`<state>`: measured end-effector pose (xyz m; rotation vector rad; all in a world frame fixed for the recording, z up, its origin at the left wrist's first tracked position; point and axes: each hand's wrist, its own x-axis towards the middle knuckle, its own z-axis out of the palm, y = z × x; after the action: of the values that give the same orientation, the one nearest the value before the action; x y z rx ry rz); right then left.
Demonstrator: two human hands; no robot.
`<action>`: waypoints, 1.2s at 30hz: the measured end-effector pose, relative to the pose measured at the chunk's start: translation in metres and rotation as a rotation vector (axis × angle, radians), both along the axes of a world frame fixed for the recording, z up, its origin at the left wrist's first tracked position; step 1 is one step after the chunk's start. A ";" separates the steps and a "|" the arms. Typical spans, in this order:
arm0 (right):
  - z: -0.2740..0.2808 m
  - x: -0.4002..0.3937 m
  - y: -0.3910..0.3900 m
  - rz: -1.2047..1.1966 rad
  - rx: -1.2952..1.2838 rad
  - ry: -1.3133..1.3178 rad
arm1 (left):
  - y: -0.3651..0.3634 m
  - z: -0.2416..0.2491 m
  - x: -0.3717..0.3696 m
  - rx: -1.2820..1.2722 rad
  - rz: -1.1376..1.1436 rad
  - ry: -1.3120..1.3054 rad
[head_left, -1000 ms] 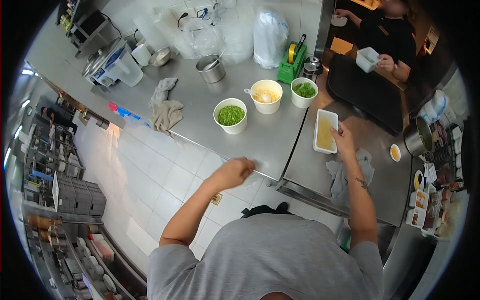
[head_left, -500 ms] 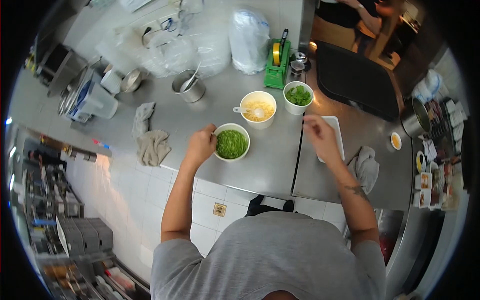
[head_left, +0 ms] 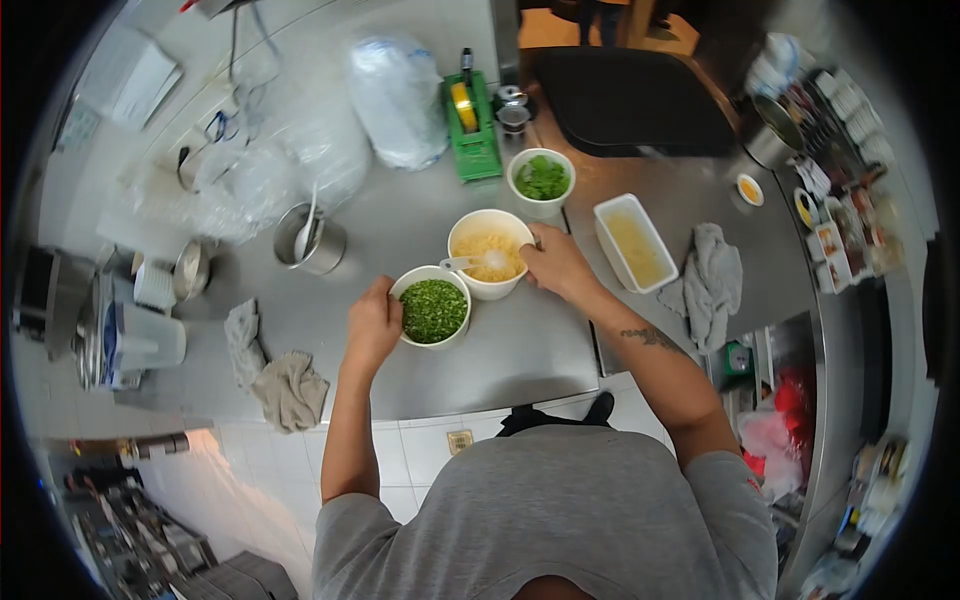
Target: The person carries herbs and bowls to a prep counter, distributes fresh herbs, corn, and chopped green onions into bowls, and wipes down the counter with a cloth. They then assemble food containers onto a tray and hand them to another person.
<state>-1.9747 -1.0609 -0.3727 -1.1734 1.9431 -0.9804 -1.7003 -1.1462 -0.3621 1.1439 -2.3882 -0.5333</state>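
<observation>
My left hand [head_left: 375, 322] is closed on the left rim of a white tub of chopped green onions [head_left: 434, 310]. Right beside it stands a white tub of finely chopped yellow bits [head_left: 490, 236], which I cannot name surely. A white measuring spoon [head_left: 470, 263] lies in that tub, its handle over the left rim. The fingers of my right hand [head_left: 556, 264] grip this second tub at its right rim. Behind them, a third white tub holds leafy green herbs [head_left: 541, 180]. All three tubs stand upright on the steel counter [head_left: 500, 355].
To the right lie a white rectangular container [head_left: 637, 245] with yellowish contents and a grey cloth [head_left: 708, 280]. A green tape dispenser [head_left: 472, 135] and a black tray [head_left: 632, 103] are at the back. Leftward are a metal pot [head_left: 310, 240] and a beige cloth [head_left: 290, 390].
My right hand has gone from beside the white rectangular container to the rim of the yellow bits' tub. My left hand still holds the green onion tub. The camera view has turned.
</observation>
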 end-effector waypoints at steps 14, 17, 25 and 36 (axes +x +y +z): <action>0.063 -0.084 0.323 -0.515 -0.067 -0.185 | 0.124 0.072 -0.162 0.054 -0.497 0.055; 0.063 -0.100 0.414 -0.745 -0.052 -0.080 | 0.186 0.075 -0.216 0.014 -0.606 0.083; 0.053 -0.121 0.610 -1.174 -0.054 0.005 | 0.316 0.033 -0.352 -0.007 -0.815 0.132; 0.037 -0.220 0.753 -1.564 -0.267 -0.011 | 0.463 0.045 -0.526 0.054 -1.027 0.138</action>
<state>-2.1944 -0.3080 -0.3355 0.5628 2.6189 -1.9409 -2.2264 -0.6834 -0.3170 -0.2065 -2.6927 -0.9350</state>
